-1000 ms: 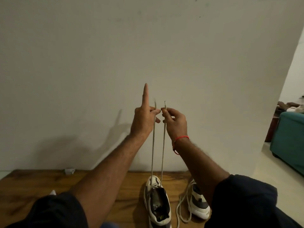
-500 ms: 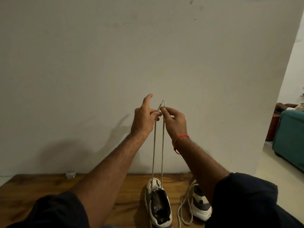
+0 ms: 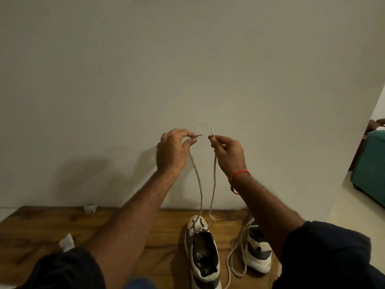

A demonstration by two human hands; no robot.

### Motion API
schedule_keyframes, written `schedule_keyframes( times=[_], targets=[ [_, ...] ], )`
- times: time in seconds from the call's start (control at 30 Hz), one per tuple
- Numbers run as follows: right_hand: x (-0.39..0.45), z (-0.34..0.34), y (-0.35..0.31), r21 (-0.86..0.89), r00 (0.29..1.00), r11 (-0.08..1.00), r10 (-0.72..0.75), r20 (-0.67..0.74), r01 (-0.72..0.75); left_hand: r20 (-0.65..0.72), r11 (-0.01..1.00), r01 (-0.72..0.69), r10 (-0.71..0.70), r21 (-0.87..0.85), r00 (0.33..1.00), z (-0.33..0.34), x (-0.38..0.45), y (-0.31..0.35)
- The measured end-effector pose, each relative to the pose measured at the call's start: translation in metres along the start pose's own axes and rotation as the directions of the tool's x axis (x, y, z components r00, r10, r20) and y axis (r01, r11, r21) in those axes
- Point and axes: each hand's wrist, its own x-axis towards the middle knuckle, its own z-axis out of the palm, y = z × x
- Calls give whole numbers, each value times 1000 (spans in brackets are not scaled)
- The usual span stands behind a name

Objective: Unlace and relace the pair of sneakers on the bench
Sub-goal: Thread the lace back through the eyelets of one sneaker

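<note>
My left hand (image 3: 171,152) and right hand (image 3: 228,152) each pinch one end of the lace (image 3: 201,195), held high and slightly apart. It hangs slack to the sneaker (image 3: 203,249) on the bench (image 3: 41,226) below. The second sneaker (image 3: 258,250) lies just right.

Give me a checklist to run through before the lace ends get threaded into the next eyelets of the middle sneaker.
1. Left hand pinches one lace end: ok.
2. Right hand pinches the other lace end: ok.
3. The two ends are apart, not crossed up top: ok.
4. Lace runs down to the toe of the middle sneaker: ok.
5. Both halves equal in length: cannot tell.
6. Sneaker rests steady on the bench: ok.
</note>
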Motion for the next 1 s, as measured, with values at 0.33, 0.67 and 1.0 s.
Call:
schedule_keyframes(
  times=[0.33,0.67,1.0],
  targets=[
    [-57,4,141,-223,963,962,201,179,-159,134,904,428,-426,14,895,57,-101,-125],
    [-114,28,254,-428,748,904,282,601,4,610,750,507,-651,425,451,127,-194,-148],
    [-114,19,272,-452,693,892,318,647,14,696,759,547,-604,353,389,138,-193,-149]
  ],
)
